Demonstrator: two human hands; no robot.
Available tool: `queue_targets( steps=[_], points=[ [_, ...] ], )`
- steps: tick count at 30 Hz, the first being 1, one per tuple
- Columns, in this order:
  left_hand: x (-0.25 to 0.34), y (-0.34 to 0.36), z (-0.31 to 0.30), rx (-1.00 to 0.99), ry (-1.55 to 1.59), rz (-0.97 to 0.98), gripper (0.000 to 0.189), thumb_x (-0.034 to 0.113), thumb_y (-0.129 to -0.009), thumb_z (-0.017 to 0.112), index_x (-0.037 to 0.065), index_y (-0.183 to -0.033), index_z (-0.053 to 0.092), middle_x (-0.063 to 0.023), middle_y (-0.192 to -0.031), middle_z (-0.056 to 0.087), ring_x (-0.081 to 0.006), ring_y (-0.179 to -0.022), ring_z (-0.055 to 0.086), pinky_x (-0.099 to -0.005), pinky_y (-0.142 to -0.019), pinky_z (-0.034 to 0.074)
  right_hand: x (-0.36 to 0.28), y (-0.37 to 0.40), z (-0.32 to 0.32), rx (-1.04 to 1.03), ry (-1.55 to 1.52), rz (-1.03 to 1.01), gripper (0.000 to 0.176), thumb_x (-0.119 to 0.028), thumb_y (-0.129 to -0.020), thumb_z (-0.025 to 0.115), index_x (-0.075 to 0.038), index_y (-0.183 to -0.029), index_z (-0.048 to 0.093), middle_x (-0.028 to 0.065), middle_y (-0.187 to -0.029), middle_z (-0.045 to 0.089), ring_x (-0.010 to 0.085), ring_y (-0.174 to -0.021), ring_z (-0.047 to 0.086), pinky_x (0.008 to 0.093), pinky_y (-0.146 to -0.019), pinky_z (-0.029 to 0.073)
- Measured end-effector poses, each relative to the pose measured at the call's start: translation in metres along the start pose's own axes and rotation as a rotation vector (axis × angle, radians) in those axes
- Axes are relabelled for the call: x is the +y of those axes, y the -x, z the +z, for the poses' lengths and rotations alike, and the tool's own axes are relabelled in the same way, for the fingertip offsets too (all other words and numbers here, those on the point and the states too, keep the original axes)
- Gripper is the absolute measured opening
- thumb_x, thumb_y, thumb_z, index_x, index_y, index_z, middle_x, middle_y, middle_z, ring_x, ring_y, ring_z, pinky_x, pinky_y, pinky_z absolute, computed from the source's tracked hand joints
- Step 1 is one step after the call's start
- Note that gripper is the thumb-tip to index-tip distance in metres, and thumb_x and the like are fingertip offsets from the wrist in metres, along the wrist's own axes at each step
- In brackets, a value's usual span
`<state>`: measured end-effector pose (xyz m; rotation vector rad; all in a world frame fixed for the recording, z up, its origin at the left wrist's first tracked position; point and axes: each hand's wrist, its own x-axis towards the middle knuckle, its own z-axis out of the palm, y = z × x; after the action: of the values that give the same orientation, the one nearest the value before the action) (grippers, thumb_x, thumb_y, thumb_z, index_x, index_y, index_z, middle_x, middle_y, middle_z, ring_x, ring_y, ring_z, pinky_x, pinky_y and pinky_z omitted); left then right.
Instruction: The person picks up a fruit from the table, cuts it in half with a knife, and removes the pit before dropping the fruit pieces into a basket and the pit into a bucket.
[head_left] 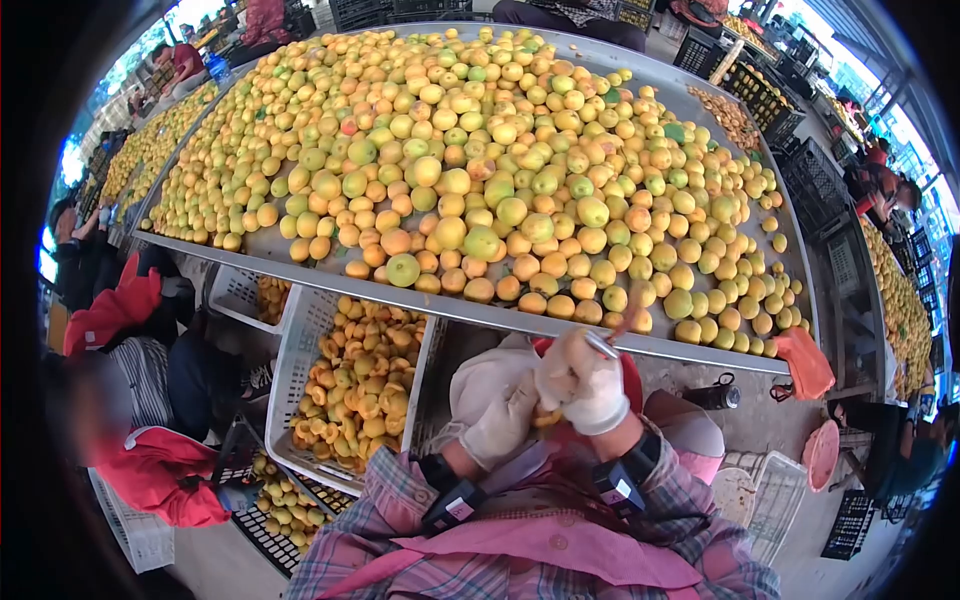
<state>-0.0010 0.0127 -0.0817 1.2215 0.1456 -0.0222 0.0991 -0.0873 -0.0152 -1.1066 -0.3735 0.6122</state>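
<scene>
My left hand (pixel 503 420), in a white glove, is closed in front of my lap. A bit of yellow-orange fruit, apparently an apricot (pixel 545 416), shows between its fingers and my right hand. My right hand (pixel 583 385), also gloved, is wrapped round a small hand tool (pixel 602 345) with a metal band and a blurred brownish end pointing up; its working end is hidden. Both hands meet just below the front edge of a metal table (pixel 470 312), which carries a broad heap of whole apricots (pixel 480 200).
Left of my knees, a white crate (pixel 290 375) holds split apricots (pixel 360 385). A person in red sleeves (pixel 170 480) sits at the left. An orange bag (pixel 804 362) hangs at the table's right corner; a dark flask (pixel 712 396) lies below. Black crates (pixel 812 190) stand at right.
</scene>
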Motion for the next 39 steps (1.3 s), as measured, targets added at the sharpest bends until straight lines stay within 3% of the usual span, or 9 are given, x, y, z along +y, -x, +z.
queue_targets(
  steps=[8, 10, 17, 19, 23, 28, 30, 32, 39],
  points=[
    [0.048, -0.002, 0.007, 0.008, -0.079, 0.058, 0.054, 0.056, -0.101, 0.029, 0.01, -0.096, 0.057, 0.0008, -0.078, 0.055, -0.0098, -0.062, 0.048, -0.0221, -0.052, 0.037, 0.005, -0.007, 0.003, -0.091, -0.185, 0.031, 0.043, -0.038, -0.099, 0.049, -0.009, -0.068, 0.046, -0.0017, -0.052, 0.035, 0.0122, -0.041, 0.033, 0.0275, -0.041, 0.029],
    [0.045, -0.005, 0.009, 0.085, -0.518, 0.488, 0.059, 0.062, -0.099, 0.029, 0.011, -0.095, 0.058, 0.0003, -0.078, 0.058, -0.0096, -0.061, 0.049, -0.0217, -0.051, 0.037, 0.002, -0.006, 0.006, -0.087, -0.275, 0.06, 0.047, -0.048, -0.099, 0.047, -0.01, -0.07, 0.046, -0.0038, -0.051, 0.03, 0.0112, -0.04, 0.028, 0.0285, -0.041, 0.028],
    [0.034, -0.006, -0.001, -0.067, -0.418, 0.292, 0.038, 0.041, -0.1, 0.041, 0.006, -0.099, 0.058, -0.001, -0.078, 0.058, -0.0096, -0.063, 0.052, -0.024, -0.053, 0.04, 0.001, 0.002, 0.009, -0.087, -0.436, 0.08, 0.049, -0.049, -0.1, 0.043, -0.012, -0.068, 0.043, -0.0051, -0.049, 0.026, 0.0103, -0.038, 0.024, 0.0282, -0.039, 0.026],
    [0.011, -0.01, -0.001, 0.103, -0.63, 0.725, 0.028, 0.029, -0.097, 0.044, 0.005, -0.101, 0.057, -0.0015, -0.077, 0.058, -0.0096, -0.064, 0.055, -0.0239, -0.053, 0.041, 0.0, 0.006, 0.018, -0.105, -0.524, 0.102, 0.053, -0.05, -0.1, 0.039, -0.012, -0.064, 0.041, -0.0046, -0.047, 0.025, 0.011, -0.036, 0.023, 0.0286, -0.037, 0.025],
    [0.01, 0.004, -0.012, -0.111, -0.343, 0.169, 0.044, 0.006, -0.073, 0.072, 0.006, -0.115, 0.057, -0.0138, -0.105, 0.062, -0.0309, -0.096, 0.06, -0.0352, -0.083, 0.048, 0.002, 0.001, 0.022, -0.033, -0.367, -0.013, 0.049, -0.046, -0.101, 0.042, -0.011, -0.065, 0.043, -0.0035, -0.048, 0.025, 0.0109, -0.037, 0.024, 0.0286, -0.039, 0.027],
    [0.052, -0.007, 0.015, 0.238, -0.544, 0.532, 0.042, 0.038, -0.1, 0.044, 0.004, -0.085, 0.063, -0.0028, -0.069, 0.06, -0.0109, -0.062, 0.058, -0.0231, -0.051, 0.042, -0.016, -0.002, 0.004, 0.078, -0.527, -0.047, 0.05, -0.046, -0.102, 0.039, -0.012, -0.065, 0.041, -0.006, -0.046, 0.023, 0.0095, -0.035, 0.021, 0.0275, -0.037, 0.024],
    [0.032, -0.023, -0.003, 0.197, -0.647, 0.703, 0.035, 0.03, -0.098, 0.048, 0.002, -0.084, 0.063, -0.0052, -0.065, 0.06, -0.0163, -0.06, 0.06, -0.0254, -0.052, 0.046, -0.023, 0.006, -0.011, 0.179, -0.54, -0.033, 0.046, -0.043, -0.102, 0.039, -0.011, -0.069, 0.044, -0.0062, -0.047, 0.024, 0.0091, -0.035, 0.022, 0.0274, -0.037, 0.025],
    [0.022, -0.006, -0.003, 0.212, -0.206, 0.091, 0.026, 0.025, -0.097, 0.049, 0.002, -0.099, 0.06, -0.0056, -0.071, 0.06, -0.0203, -0.062, 0.062, -0.0266, -0.059, 0.05, -0.025, 0.021, -0.037, 0.113, -0.462, -0.028, 0.041, -0.04, -0.102, 0.041, -0.011, -0.075, 0.049, -0.0041, -0.05, 0.03, 0.0104, -0.038, 0.026, 0.0287, -0.04, 0.028],
    [0.05, 0.017, -0.019, 0.237, 0.333, -0.181, 0.02, 0.013, -0.095, 0.059, 0.004, -0.111, 0.052, -0.0034, -0.093, 0.061, -0.0116, -0.082, 0.06, -0.0193, -0.069, 0.052, -0.01, 0.078, -0.089, 0.279, -0.449, 0.096, 0.037, -0.039, -0.1, 0.047, -0.011, -0.076, 0.051, -0.0047, -0.05, 0.029, 0.0104, -0.038, 0.026, 0.0295, -0.039, 0.028]
  ],
)
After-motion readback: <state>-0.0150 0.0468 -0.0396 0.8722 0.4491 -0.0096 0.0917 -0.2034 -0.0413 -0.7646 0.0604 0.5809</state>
